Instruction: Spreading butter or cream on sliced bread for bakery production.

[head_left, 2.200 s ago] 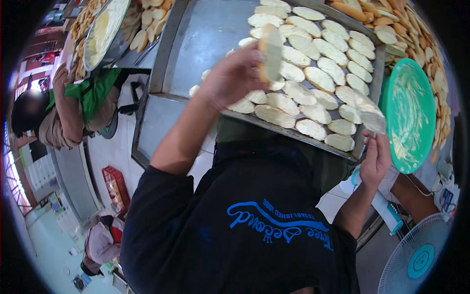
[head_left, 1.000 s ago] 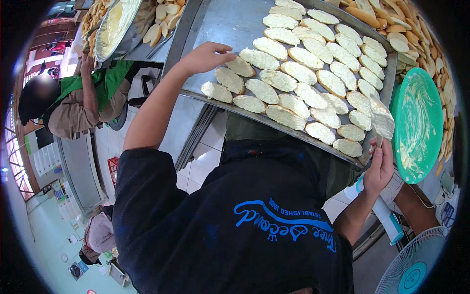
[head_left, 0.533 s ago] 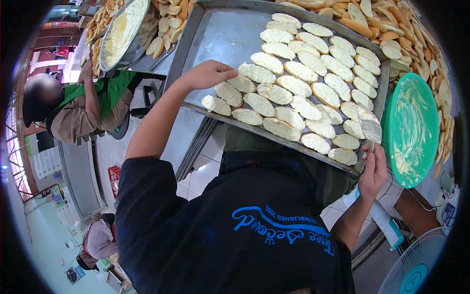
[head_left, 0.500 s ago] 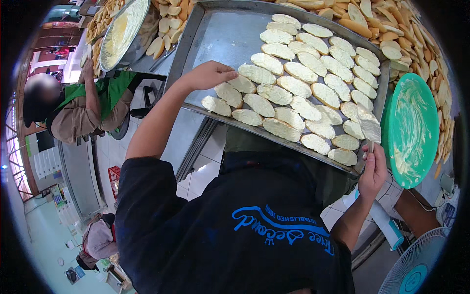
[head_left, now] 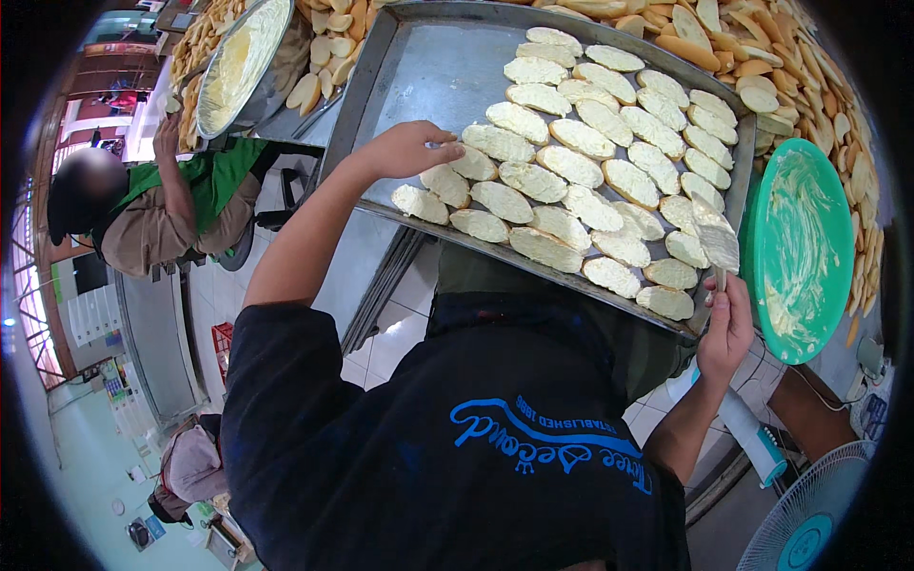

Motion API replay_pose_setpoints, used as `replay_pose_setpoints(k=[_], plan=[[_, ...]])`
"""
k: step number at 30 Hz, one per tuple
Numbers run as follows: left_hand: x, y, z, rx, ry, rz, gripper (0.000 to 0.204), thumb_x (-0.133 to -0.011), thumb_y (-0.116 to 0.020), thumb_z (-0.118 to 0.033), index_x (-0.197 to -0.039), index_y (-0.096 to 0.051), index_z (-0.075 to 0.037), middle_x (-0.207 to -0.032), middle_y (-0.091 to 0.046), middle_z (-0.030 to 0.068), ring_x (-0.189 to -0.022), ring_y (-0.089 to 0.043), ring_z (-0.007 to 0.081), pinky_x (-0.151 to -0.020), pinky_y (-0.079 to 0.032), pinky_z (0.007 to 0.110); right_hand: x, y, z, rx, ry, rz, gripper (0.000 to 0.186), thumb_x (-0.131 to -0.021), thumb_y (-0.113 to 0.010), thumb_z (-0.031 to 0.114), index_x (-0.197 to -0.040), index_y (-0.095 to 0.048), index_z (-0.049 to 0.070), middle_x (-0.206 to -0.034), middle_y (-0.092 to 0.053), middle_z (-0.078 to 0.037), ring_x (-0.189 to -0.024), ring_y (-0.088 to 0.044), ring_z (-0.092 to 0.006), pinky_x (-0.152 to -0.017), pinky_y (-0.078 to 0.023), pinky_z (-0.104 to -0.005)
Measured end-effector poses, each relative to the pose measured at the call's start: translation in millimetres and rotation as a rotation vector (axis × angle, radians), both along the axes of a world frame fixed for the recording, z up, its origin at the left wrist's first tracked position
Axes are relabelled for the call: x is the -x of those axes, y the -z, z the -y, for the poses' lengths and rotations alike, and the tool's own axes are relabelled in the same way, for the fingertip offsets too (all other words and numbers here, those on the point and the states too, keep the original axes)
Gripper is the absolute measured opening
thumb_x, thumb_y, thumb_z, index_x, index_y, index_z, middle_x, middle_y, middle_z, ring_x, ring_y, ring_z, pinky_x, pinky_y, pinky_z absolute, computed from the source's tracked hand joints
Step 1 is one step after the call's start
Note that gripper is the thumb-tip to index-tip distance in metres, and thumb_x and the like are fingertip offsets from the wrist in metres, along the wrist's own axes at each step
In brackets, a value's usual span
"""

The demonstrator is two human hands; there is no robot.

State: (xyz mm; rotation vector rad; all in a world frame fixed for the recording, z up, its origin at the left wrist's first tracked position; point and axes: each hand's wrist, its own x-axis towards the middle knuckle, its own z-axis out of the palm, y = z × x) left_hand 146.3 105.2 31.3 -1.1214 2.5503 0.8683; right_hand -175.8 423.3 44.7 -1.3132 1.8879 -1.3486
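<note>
Oval bread slices (head_left: 582, 138) coated with pale cream lie in rows on a large metal baking tray (head_left: 428, 71) in front of me. My left hand (head_left: 407, 149) hovers over the tray's left part, fingers stretched and slightly apart, its fingertips beside the leftmost slices. Nothing shows in it. At the tray's near right corner my right hand (head_left: 725, 326) grips the handle of a spatula (head_left: 716, 236). The spatula's cream-smeared blade points away from me, over the slices at the right edge. Right of the tray stands a green basin (head_left: 803, 252) with cream smeared inside.
Uncoated bread slices (head_left: 685, 52) are heaped behind and right of the tray. A metal bowl of cream (head_left: 243, 67) stands at the far left, near a seated person in a green apron (head_left: 214, 190). A fan (head_left: 809, 523) is at the lower right.
My left fingers have opened a little beside the leftmost slices. The spatula's blade has shifted very slightly. The seated person's hand has moved a little; the slices lie as before.
</note>
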Motion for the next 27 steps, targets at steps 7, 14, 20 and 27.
replay_pose_setpoints(k=[7, 14, 20, 27], plan=[[11, -9, -10, 0.124, 0.091, -0.093, 0.039, -0.082, -0.054, -0.038, -0.095, -0.065, -0.004, -0.101, -0.060, 0.0152, -0.096, -0.055, 0.0300, -0.084, -0.043, 0.036, 0, 0, -3, 0.001, 0.030, 0.003, 0.026, -0.090, -0.040, 0.004, -0.112, -0.051, -0.006, -0.096, -0.054, -0.009, -0.078, -0.046, -0.0114, -0.070, -0.039, -0.0227], [11, -3, -21, 0.259, 0.147, -0.065, 0.033, -0.082, -0.054, -0.036, -0.094, -0.066, -0.007, -0.100, -0.060, 0.0134, -0.095, -0.055, 0.0278, -0.083, -0.044, 0.036, 0, 4, -4, 0.004, 0.043, 0.004, 0.026, -0.090, -0.040, 0.005, -0.111, -0.051, -0.006, -0.094, -0.055, -0.008, -0.076, -0.045, -0.0106, -0.069, -0.038, -0.0221], [16, -13, -21, 0.230, 0.181, -0.076, 0.034, -0.081, -0.055, -0.035, -0.095, -0.065, -0.006, -0.100, -0.058, 0.0140, -0.096, -0.054, 0.0297, -0.083, -0.043, 0.037, 1, 2, -4, 0.032, 0.046, -0.036, 0.025, -0.089, -0.041, 0.004, -0.109, -0.052, -0.006, -0.094, -0.055, -0.008, -0.075, -0.045, -0.0103, -0.068, -0.038, -0.0218], [24, -25, -11, 0.291, 0.057, -0.265, 0.031, -0.079, -0.060, -0.031, -0.097, -0.061, -0.006, -0.098, -0.057, 0.0122, -0.095, -0.054, 0.0296, -0.082, -0.043, 0.037, 1, 3, -2, 0.048, 0.084, 0.026, 0.021, -0.084, -0.043, -0.001, -0.100, -0.054, -0.008, -0.086, -0.054, -0.010, -0.071, -0.047, -0.0139, -0.064, -0.039, -0.0234]])
